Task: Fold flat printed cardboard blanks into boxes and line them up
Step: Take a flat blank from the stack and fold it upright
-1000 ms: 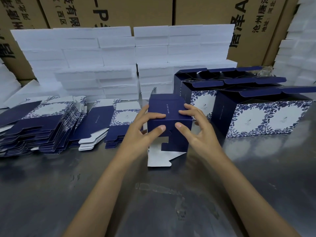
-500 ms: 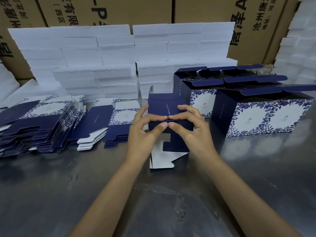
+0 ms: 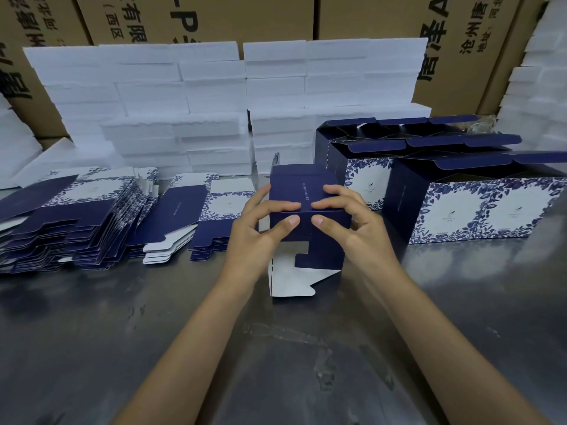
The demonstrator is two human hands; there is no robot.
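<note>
One half-folded navy box sits between two hands, the left hand and the right hand. Right of the right hand, folded boxes stand in three rows, their exact number hidden by overlap. Left of the left hand lie three piles of flat blanks, too many sheets to count.

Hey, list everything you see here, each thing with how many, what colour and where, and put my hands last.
half-folded box: one, navy, table centre, white flap hanging open toward the camera
finished boxes: several, exact count unclear, navy with white floral panels, lined up at right, tops open
flat blanks: several stacks, navy and white, left
foam blocks: many, white, stacked behind
cartons: several, brown, printed, along the back
table: one, grey metal
left hand: grips the box's left side
right hand: grips its right side
</note>
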